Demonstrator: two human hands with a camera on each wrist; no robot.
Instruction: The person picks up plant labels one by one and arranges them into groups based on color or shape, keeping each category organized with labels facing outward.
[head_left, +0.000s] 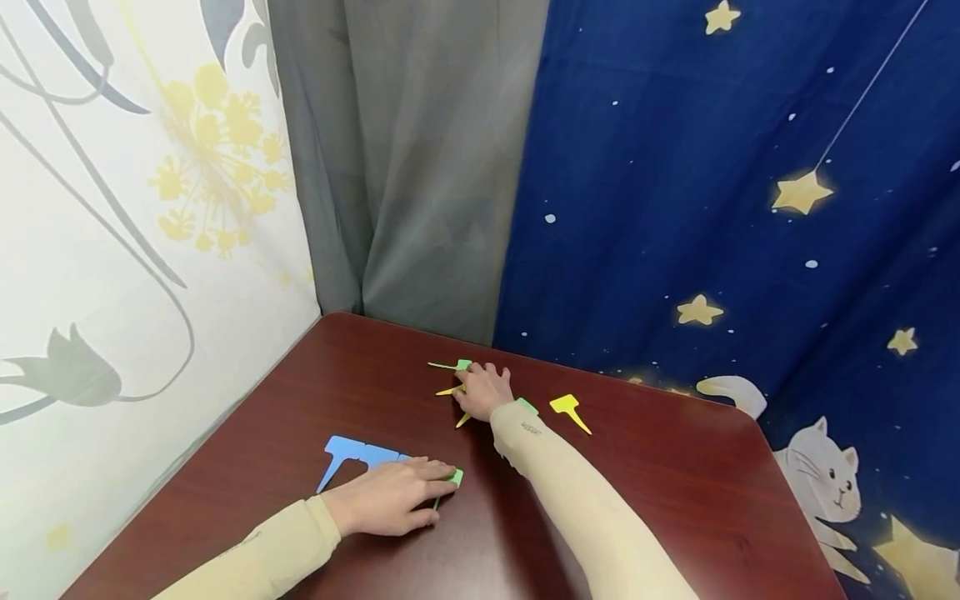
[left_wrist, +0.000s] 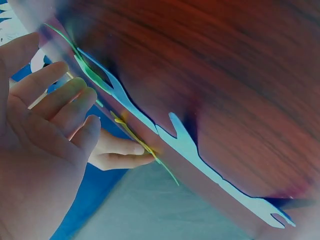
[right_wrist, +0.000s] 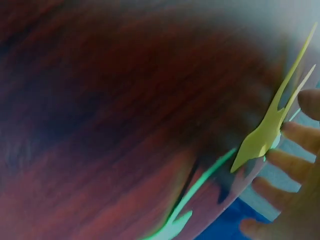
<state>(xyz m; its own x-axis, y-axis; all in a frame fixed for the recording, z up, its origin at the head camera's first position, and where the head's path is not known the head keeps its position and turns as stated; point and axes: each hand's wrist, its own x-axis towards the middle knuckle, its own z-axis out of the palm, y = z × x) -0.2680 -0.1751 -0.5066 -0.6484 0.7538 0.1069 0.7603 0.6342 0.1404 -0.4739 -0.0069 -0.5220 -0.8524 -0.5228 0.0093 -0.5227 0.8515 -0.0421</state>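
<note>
T-shaped plastic plant labels lie on the dark red table. My left hand [head_left: 393,496] rests palm down, fingers extended, over the right end of a row of blue labels [head_left: 347,447] and a green label [head_left: 458,477]. The hand hides part of both; more of the blue row [left_wrist: 187,147] shows in the left wrist view. Farther back, my right hand [head_left: 486,392] reaches with spread fingers over yellow labels [right_wrist: 267,132] and a far green label [head_left: 464,364]. Its fingertips are right at their edges. Another green label [head_left: 527,406] peeks out beside the right wrist.
A single yellow label [head_left: 564,404] lies to the right of my right forearm. The table [head_left: 675,492] meets a white patterned curtain [head_left: 150,333] on the left, with a grey curtain [head_left: 435,183] and a blue starry curtain [head_left: 637,208] behind.
</note>
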